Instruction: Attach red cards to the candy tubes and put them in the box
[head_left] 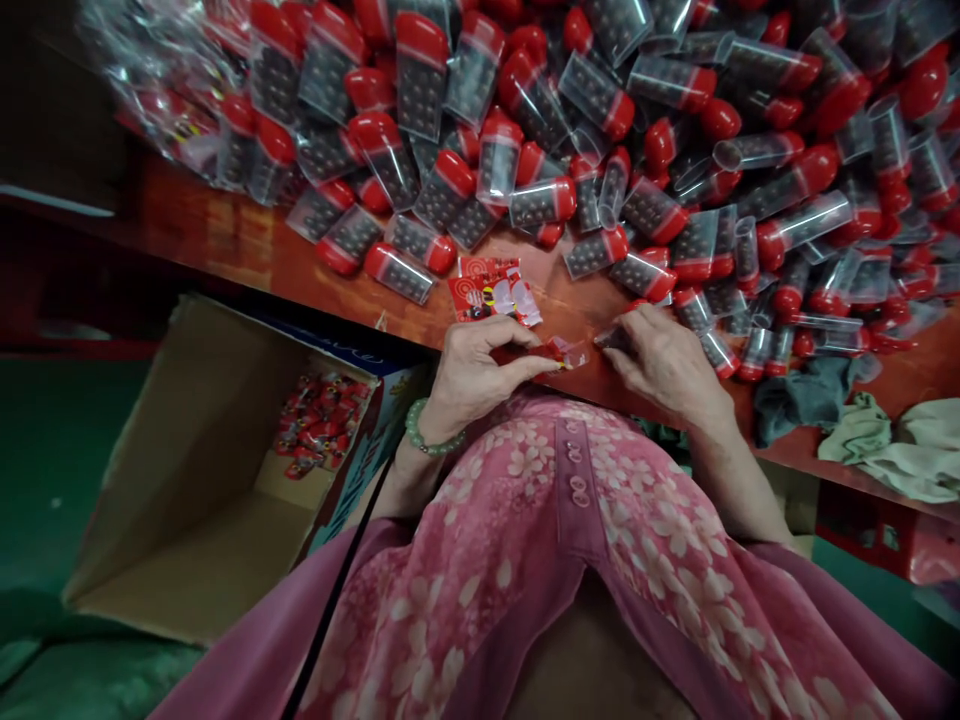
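Note:
My left hand (480,372), with a green bead bracelet on the wrist, pinches a small red and clear plastic packet (568,353) between thumb and fingertips near the table edge. Just to the right, the fingers of my right hand (667,358) are closed around a small clear case (610,338) with a red cap, mostly hidden by the hand. The two held things are a short way apart. Beyond my left fingers lie flat red printed packets (495,292). Many clear red-capped cases (540,201) filled with small balls are heaped on the orange-red table (247,250).
At lower left an open cardboard box (172,450) holds small red packages (319,420) at its far end. Clear plastic bags (172,90) lie at the upper left. A dark cloth (802,400) and pale cloths (915,445) lie along the table's right edge.

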